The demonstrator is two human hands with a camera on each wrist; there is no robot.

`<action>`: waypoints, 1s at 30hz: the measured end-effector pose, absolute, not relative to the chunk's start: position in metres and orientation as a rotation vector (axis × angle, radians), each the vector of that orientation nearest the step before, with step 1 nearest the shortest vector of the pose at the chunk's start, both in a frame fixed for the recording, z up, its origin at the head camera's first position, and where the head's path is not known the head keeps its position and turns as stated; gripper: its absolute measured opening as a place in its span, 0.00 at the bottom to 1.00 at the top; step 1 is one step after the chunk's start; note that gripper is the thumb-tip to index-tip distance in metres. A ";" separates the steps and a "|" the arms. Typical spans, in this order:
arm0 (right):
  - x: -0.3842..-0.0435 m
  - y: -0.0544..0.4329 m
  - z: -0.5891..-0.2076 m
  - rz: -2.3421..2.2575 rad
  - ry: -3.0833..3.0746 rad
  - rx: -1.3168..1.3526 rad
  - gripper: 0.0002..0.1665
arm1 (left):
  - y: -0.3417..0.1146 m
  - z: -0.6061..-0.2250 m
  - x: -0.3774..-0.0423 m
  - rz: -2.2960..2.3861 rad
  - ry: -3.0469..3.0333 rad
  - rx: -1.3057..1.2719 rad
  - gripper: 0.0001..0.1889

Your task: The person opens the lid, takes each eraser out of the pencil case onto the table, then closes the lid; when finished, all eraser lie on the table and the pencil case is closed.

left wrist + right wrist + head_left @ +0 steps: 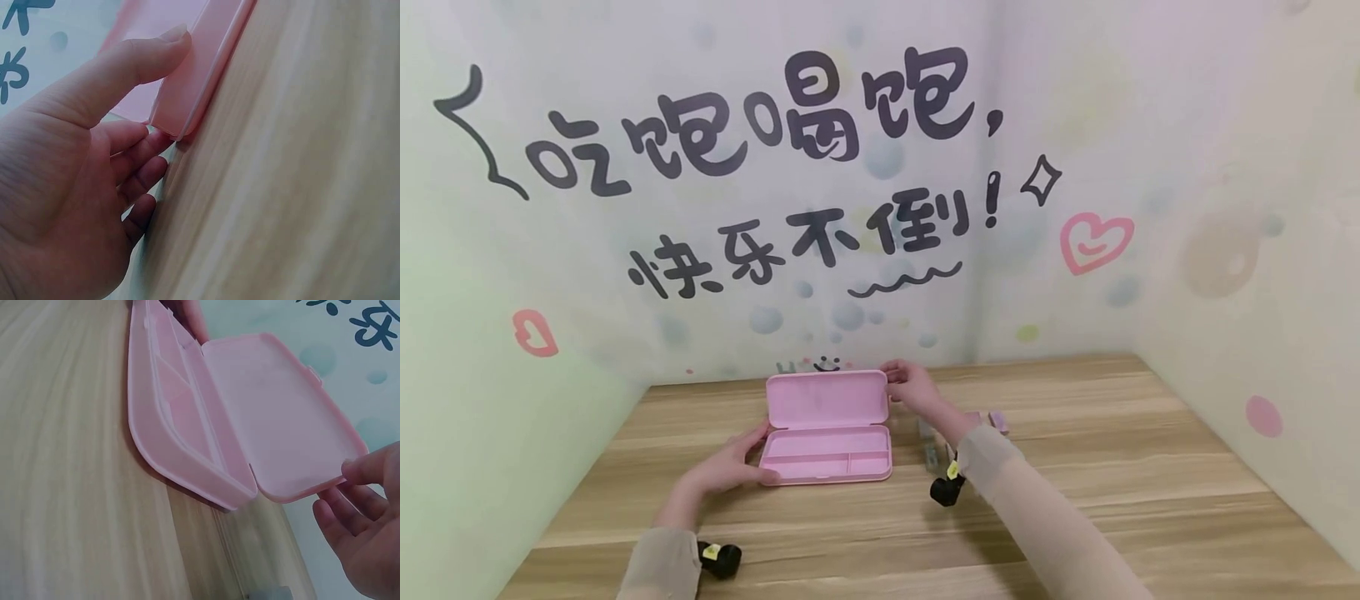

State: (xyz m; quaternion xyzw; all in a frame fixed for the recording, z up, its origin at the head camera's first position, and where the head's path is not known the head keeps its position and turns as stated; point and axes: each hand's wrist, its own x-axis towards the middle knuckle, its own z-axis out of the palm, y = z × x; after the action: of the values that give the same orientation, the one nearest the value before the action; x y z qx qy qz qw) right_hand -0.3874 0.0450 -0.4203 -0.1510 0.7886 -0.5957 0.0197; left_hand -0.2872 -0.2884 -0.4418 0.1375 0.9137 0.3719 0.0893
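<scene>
A pink pencil case lies on the table with its lid raised and leaning back. Its base is split into a long compartment and smaller ones, with nothing visible inside. My left hand holds the left end of the base; in the left wrist view the thumb lies over the case and the fingertips touch its end. The right hand pinches the right edge of the lid, thumb on the inner face and fingers behind.
Several small objects, among them a purple piece and a grey-green one, lie right of the case, partly hidden by my right wrist. Behind the wood-grain table stands a white printed backdrop. Black cameras are strapped to both wrists.
</scene>
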 end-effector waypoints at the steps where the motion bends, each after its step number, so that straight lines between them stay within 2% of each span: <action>1: -0.386 0.046 -0.420 -1.857 2.425 -0.483 0.16 | -0.288 -0.442 -0.287 1.102 2.720 0.413 0.57; 7: -0.372 0.056 -0.418 -1.857 2.311 -0.599 0.14 | -0.289 -0.443 -0.287 1.116 2.716 0.456 0.56; 16: -0.349 0.065 -0.420 -1.771 2.247 -0.620 0.16 | -0.290 -0.443 -0.285 1.110 2.727 0.478 0.54; 23: -0.337 0.069 -0.421 -1.632 2.355 -0.807 0.14 | -0.289 -0.441 -0.285 1.177 2.686 0.515 0.51; 30: -0.331 0.074 -0.422 -1.477 2.418 -0.838 0.13 | -0.287 -0.440 -0.285 1.226 2.642 0.479 0.54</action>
State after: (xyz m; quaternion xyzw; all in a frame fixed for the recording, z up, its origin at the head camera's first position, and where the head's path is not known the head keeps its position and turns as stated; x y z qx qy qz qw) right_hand -0.3314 0.0741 -0.4222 -0.2823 0.8148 -0.4978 0.0930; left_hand -0.2853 -0.2866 -0.4399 0.1616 0.8910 0.4135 0.0945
